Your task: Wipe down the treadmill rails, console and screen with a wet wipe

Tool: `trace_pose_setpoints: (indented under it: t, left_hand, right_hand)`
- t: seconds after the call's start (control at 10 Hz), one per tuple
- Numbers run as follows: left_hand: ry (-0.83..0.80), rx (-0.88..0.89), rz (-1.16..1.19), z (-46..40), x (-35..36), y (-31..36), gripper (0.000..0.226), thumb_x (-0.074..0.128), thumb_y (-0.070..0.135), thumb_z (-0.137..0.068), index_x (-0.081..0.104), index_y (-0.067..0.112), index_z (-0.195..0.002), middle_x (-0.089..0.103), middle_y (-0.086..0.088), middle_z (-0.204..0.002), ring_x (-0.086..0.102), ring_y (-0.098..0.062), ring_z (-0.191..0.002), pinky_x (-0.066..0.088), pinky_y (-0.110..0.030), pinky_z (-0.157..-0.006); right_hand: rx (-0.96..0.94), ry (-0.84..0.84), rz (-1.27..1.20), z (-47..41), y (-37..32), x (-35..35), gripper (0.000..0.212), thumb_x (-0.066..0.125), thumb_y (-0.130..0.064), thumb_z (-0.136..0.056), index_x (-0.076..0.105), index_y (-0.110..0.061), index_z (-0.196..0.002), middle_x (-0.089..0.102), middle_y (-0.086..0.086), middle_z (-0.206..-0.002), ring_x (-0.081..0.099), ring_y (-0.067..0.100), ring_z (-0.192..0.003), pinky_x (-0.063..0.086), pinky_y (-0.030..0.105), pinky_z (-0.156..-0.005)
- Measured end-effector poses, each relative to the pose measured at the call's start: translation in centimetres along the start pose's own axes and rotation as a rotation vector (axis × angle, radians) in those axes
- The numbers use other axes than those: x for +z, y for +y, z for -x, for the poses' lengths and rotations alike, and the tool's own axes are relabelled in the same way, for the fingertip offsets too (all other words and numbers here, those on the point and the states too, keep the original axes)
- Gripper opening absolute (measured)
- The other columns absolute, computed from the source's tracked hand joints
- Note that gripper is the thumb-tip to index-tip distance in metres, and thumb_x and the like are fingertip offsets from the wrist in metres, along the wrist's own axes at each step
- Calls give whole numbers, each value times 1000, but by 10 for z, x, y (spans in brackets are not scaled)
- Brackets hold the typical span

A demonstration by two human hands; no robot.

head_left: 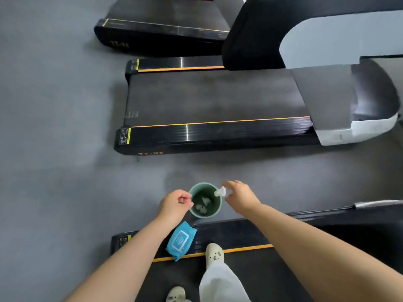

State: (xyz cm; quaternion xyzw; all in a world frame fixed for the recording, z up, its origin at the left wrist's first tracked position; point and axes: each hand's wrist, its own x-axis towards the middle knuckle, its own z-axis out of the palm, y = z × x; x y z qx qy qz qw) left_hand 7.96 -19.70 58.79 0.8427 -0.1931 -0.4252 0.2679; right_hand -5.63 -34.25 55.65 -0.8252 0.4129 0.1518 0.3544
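Observation:
My right hand [239,196] pinches a crumpled white wet wipe [220,191] just over the right rim of a small green bin [194,188] on the floor. Used white wipes lie inside the bin. My left hand [175,202] hovers at the bin's left rim with fingers loosely curled, holding nothing. A blue pack of wet wipes [181,240] lies on the side rail [239,238] of the treadmill I stand on. Another treadmill [213,105] stretches across the middle, its black and white handrail arm [305,35] at the upper right.
Grey floor [54,149] lies left and between the machines. A third treadmill's tail [161,33] sits at the top. My feet in pale clogs [214,252] stand on the near belt beside an orange stripe.

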Motion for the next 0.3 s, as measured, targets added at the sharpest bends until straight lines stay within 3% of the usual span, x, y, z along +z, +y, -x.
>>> trace_pose_setpoints:
  t: [0.3]
  left_hand:
    - [-59, 38, 31, -12, -1, 17, 12, 63, 10, -87, 62, 17, -97, 63, 0, -102, 54, -11, -91, 38, -20, -77]
  right_hand:
    - [5, 15, -72, 6, 3, -19, 40, 60, -13, -91, 54, -13, -131, 53, 8, -131, 56, 24, -113, 43, 31, -97]
